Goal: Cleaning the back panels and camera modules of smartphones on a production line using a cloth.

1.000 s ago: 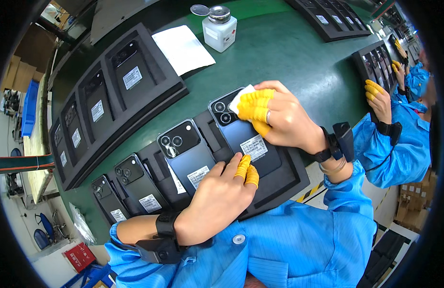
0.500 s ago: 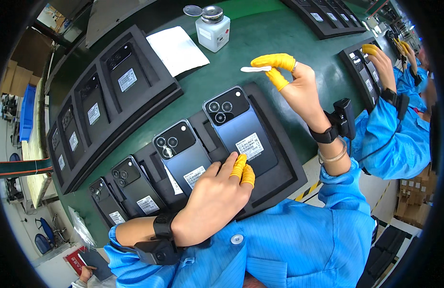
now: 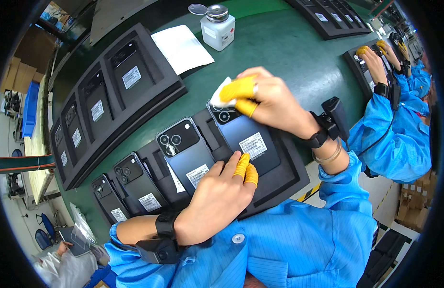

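Observation:
My right hand (image 3: 270, 98), with yellow finger cots, pinches a white cotton pad (image 3: 223, 96) over the camera block of a blue phone (image 3: 246, 134). The hand and pad hide part of that block. My left hand (image 3: 219, 199) lies with its fingers stretched out on the lower part of the same phone, beside its white label. This phone rests back-up in a black foam tray (image 3: 291, 173) in front of me. Left of it in the tray lie another blue phone (image 3: 188, 153) and two dark phones (image 3: 140, 187), (image 3: 108, 199), all back-up.
A second black tray (image 3: 155, 103) with several dark phones stands at the far left. Behind are a white sheet (image 3: 181, 48) and a white dispenser bottle (image 3: 218, 31) with its lid up. Co-workers in blue sleeves (image 3: 390, 139) work at a tray on the right.
My right hand has moved left and down, bringing the cotton pad from above the table onto the blue phone's camera block. My left hand stays on the phone.

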Motion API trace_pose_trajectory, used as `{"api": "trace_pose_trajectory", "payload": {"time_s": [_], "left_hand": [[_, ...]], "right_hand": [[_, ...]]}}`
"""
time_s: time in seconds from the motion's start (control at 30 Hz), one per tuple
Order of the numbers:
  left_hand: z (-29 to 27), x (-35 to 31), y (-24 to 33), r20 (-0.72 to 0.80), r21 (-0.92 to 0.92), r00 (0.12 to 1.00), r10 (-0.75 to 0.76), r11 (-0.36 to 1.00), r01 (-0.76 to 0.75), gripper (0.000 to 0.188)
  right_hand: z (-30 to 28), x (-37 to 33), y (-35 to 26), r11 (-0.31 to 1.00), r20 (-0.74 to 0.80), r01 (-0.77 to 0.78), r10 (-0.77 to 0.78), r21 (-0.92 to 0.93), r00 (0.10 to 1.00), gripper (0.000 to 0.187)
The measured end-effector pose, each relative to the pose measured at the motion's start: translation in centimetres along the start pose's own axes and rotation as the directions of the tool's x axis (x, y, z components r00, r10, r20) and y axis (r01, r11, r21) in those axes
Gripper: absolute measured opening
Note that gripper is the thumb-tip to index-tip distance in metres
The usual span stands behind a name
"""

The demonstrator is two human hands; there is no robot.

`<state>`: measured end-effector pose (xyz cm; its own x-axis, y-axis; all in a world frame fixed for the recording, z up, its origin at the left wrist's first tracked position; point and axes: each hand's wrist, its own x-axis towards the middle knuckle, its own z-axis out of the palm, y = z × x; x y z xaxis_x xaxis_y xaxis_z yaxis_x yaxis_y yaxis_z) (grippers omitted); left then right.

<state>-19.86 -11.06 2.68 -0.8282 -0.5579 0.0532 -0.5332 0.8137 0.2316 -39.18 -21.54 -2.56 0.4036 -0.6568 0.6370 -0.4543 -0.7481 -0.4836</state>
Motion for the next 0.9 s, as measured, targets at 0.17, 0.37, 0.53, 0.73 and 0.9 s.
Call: {"api": "trace_pose_trajectory", "payload": {"time_s": [0.17,0.37,0.53,0.73,0.9], "left_hand": [[0.3,-0.1,-0.1,-0.012,-0.021,1.0,0.01,1.0,-0.01,0.026],[0.4,0.1,-0.2,0.001,0.047,0.999,0.042,0.998,-0.042,0.026],[0.3,-0.2,-0.1,-0.009,0.042,0.999,0.032,0.999,-0.032,0.026],[0.4,-0.2,-0.1,-0.003,0.008,1.0,0.021,1.0,-0.021,0.028],[0.4,-0.1,-0.3,-0.008,0.006,1.0,0.006,1.0,-0.006,0.028]], "right_hand": [[0.2,0.0,-0.5,0.998,0.053,0.039,-0.042,0.053,0.998,0.014],[-0.3,-0.9,-1.5,0.984,0.11,0.146,-0.157,0.102,0.982,0.015],[-2.4,-0.5,-1.0,0.991,0.251,0.076,-0.102,0.112,0.963,0.016],[0.3,-0.2,-1.2,0.984,0.033,0.114,-0.12,0.14,0.992,0.017],[0.1,0.1,-1.6,0.991,0.207,0.077,-0.099,0.113,0.973,0.013]]}}
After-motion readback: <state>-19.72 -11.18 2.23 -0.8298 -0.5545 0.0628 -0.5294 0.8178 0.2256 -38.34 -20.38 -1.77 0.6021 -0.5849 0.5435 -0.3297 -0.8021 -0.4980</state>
